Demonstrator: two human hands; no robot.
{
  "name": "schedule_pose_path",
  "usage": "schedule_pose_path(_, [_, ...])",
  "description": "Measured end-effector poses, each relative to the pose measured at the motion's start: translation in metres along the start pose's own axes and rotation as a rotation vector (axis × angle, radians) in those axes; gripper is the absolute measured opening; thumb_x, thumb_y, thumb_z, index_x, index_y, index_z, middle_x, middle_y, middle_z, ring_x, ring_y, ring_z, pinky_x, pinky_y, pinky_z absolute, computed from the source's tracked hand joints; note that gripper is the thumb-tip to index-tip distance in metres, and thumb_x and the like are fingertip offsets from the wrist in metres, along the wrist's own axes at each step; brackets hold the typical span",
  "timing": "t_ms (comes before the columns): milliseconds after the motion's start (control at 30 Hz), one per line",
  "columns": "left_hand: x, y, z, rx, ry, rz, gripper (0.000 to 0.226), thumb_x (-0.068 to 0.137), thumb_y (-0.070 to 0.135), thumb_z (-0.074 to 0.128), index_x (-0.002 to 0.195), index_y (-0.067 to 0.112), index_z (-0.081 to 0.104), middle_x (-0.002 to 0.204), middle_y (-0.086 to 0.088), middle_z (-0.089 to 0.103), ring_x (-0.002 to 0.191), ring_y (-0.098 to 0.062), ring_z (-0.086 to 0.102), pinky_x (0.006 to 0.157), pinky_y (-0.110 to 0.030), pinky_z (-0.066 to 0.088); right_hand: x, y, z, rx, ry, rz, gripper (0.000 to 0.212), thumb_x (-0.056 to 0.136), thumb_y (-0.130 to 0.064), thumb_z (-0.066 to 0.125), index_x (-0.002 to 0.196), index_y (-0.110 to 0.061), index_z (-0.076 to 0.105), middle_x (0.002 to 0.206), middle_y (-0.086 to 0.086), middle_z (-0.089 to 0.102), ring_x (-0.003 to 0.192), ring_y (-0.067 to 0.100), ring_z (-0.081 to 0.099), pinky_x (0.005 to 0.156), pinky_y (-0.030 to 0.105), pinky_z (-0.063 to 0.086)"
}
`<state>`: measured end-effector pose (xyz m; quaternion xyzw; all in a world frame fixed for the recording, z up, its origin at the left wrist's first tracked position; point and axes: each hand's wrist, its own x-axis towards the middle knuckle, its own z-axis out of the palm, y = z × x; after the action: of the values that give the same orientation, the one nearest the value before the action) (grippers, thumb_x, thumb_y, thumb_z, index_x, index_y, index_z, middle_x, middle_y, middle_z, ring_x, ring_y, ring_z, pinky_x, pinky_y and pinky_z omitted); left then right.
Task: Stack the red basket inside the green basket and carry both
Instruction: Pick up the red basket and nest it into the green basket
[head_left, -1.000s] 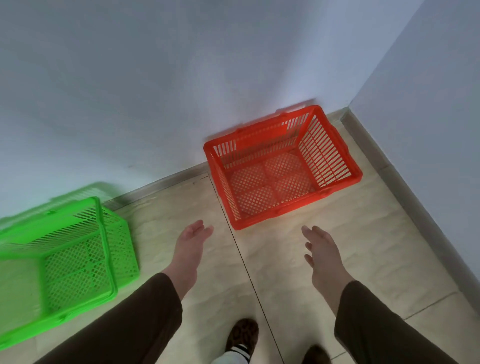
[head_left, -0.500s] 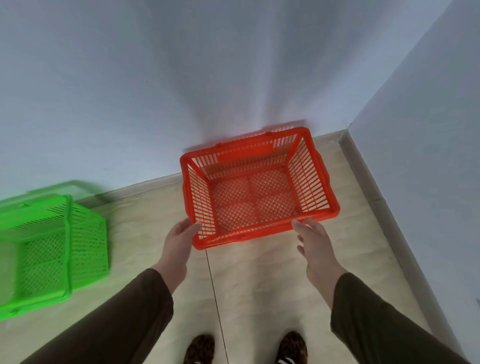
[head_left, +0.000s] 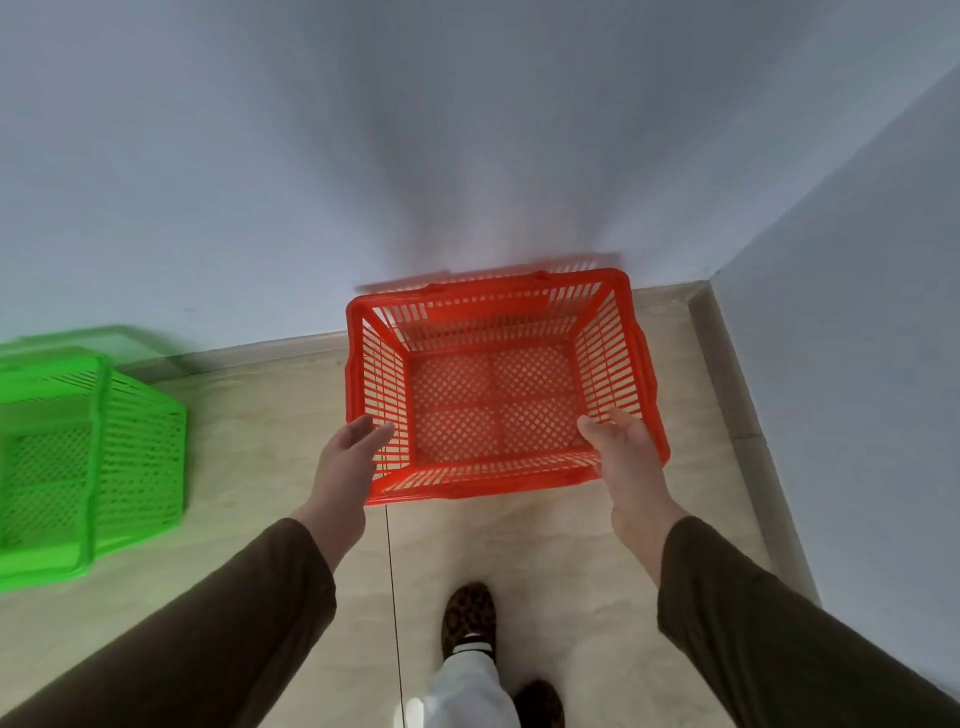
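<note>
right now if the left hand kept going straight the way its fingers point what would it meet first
Most likely the red basket: the left hand is open, fingers aimed at its near left corner, already at the slatted side wall. Depth is unclear, so actual contact can't be confirmed.

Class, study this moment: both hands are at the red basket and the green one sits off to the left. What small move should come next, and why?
Probably close both hands on the rim and lift. The left hand and right hand sit at the near corners of the red basket, whether gripping yet is unclear. The green basket lies apart to the left, empty, so the red one must rise before moving over it.
</note>
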<state>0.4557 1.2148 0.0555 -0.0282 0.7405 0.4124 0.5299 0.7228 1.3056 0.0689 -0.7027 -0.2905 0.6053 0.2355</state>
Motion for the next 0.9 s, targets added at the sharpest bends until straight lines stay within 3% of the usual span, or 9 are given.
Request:
schedule_pose_path(167, [0.009, 0.016, -0.001, -0.009, 0.023, -0.001, 0.039, 0.102, 0.029, 0.063, 0.138, 0.017, 0.055, 0.115, -0.006, 0.075, 0.084, -0.022, 0.08, 0.063, -0.036, 0.062, 0.017, -0.013, 0.004, -0.129, 0.088, -0.072, 0.046, 0.1, -0.037, 0.063, 0.143, -0.025, 0.051, 0.127, -0.005, 0.06, 0.113, 0.019, 0.06, 0.084, 0.033, 0.05])
schedule_pose_path(367, [0.022, 0.034, 0.005, -0.018, 0.046, 0.015, 0.036, 0.102, 0.031, 0.063, 0.134, 0.018, 0.057, 0.114, -0.006, 0.076, 0.078, -0.019, 0.081, 0.06, -0.034, 0.061, 0.042, -0.03, -0.004, -0.205, 0.117, -0.107, 0.049, 0.096, -0.043, 0.065, 0.142, -0.028, 0.054, 0.131, -0.003, 0.065, 0.113, 0.023, 0.066, 0.098, 0.051, 0.056])
schedule_pose_path(500, [0.029, 0.041, 0.014, -0.02, 0.092, 0.027, 0.037, 0.1, 0.034, 0.064, 0.134, 0.02, 0.058, 0.112, -0.004, 0.077, 0.081, -0.021, 0.08, 0.066, -0.038, 0.062, 0.066, -0.044, -0.015, -0.249, 0.099, -0.108, 0.035, 0.096, -0.048, 0.063, 0.128, -0.033, 0.062, 0.117, -0.004, 0.073, 0.1, 0.023, 0.073, 0.09, 0.052, 0.06])
schedule_pose_path(633, [0.035, 0.048, 0.02, -0.017, 0.127, 0.031, 0.034, 0.102, 0.033, 0.062, 0.132, 0.019, 0.058, 0.108, -0.004, 0.076, 0.071, -0.015, 0.08, 0.057, -0.032, 0.06, 0.092, -0.05, -0.029, -0.334, 0.098, -0.129, 0.022, 0.095, -0.054, 0.062, 0.112, -0.041, 0.066, 0.104, -0.005, 0.078, 0.087, 0.02, 0.078, 0.082, 0.049, 0.064])
schedule_pose_path(700, [0.038, 0.049, 0.023, -0.009, 0.147, 0.024, 0.033, 0.102, 0.033, 0.06, 0.131, 0.017, 0.056, 0.104, -0.002, 0.075, 0.068, -0.016, 0.079, 0.054, -0.028, 0.057, 0.101, -0.052, -0.036, -0.346, 0.079, -0.107, 0.032, 0.096, -0.057, 0.059, 0.122, -0.038, 0.064, 0.109, -0.004, 0.077, 0.087, 0.018, 0.078, 0.078, 0.045, 0.063])
schedule_pose_path(800, [0.042, 0.053, 0.032, -0.026, 0.196, 0.033, 0.035, 0.105, 0.029, 0.055, 0.137, 0.017, 0.049, 0.102, 0.002, 0.065, 0.075, -0.015, 0.064, 0.066, -0.03, 0.049, 0.118, -0.055, -0.043, -0.336, 0.049, -0.033, 0.056, 0.098, -0.06, 0.053, 0.146, -0.031, 0.05, 0.124, -0.004, 0.068, 0.097, 0.018, 0.072, 0.069, 0.034, 0.054])
schedule_pose_path(900, [0.056, 0.052, 0.033, 0.01, 0.236, 0.029, 0.053, 0.107, 0.028, 0.052, 0.156, 0.012, 0.038, 0.117, -0.003, 0.058, 0.077, -0.014, 0.057, 0.074, -0.033, 0.046, 0.142, -0.052, -0.046, -0.341, 0.045, 0.043, 0.059, 0.1, -0.061, 0.049, 0.145, -0.023, 0.05, 0.123, 0.001, 0.071, 0.096, 0.017, 0.073, 0.061, 0.028, 0.049])
